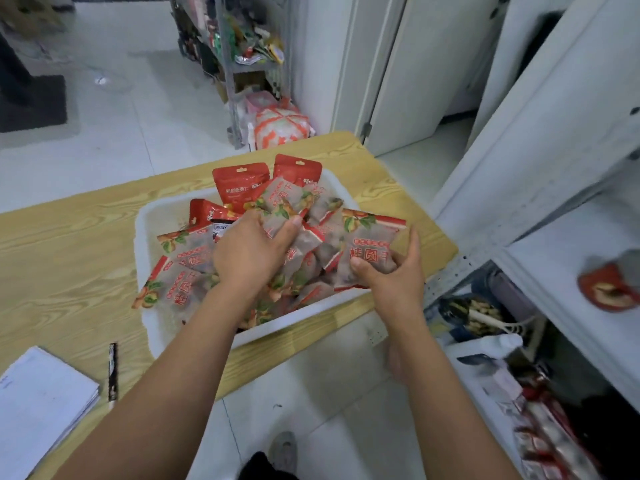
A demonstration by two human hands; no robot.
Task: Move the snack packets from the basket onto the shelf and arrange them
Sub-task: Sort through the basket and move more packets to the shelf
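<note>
A white basket (149, 216) sits on a wooden table (62, 247), heaped with several translucent snack packets printed in red (180, 289) and red pouches (239, 185) at the back. My left hand (249, 251) reaches into the middle of the heap and grips a translucent packet (284, 199). At the basket's right edge my right hand (391, 271) holds another translucent packet (372, 237) by its lower end. The white shelf (561, 258) stands to the right, with a blurred red packet (606, 289) lying on it.
A stack of white papers (41, 396) and a dark pen (112, 372) lie on the table's near left. Lower shelf levels on the right hold more packaged goods (540, 420). A metal rack with goods (242, 46) and a bag (280, 124) stand behind the table.
</note>
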